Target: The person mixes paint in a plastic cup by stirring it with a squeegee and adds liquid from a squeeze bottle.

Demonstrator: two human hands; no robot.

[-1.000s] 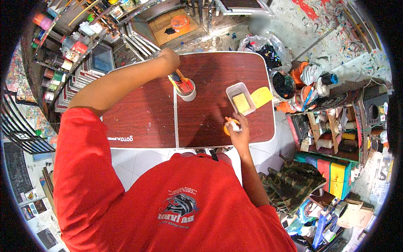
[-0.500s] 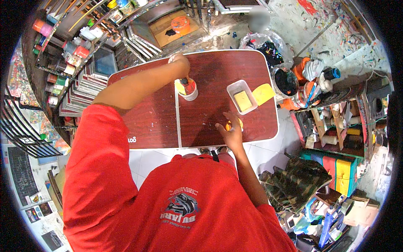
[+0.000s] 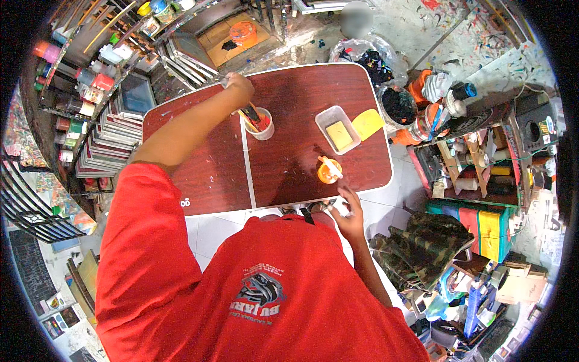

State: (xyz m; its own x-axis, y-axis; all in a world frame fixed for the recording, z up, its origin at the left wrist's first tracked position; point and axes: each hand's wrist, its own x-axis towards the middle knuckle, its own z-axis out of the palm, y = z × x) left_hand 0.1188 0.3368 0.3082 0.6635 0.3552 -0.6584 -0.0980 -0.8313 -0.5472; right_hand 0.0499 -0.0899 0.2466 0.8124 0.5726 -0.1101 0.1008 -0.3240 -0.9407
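Note:
My left hand is over the far left part of the table, fingers curled; what they hold is hidden, with a small pale bit showing at the fingertips. Just below it a white cup holds several dark, red and yellowish long tools. My right hand hovers at the table's near edge, fingers apart and holding nothing visible. Close to its fingertips stands a small orange cup with a white stick-like piece across it. A translucent tub with a yellow block sits beyond, next to a yellow flat piece.
The dark red table has a white rim and a pale seam. Buckets and a plastic bag crowd its right side. Framed screens and paint-jar shelves stand left. A camouflage cloth lies near right.
My right hand has drawn back from the small orange cup toward me, uncovering the white piece. The tools in the white cup show differently beneath my left hand. The whole view has shifted slightly.

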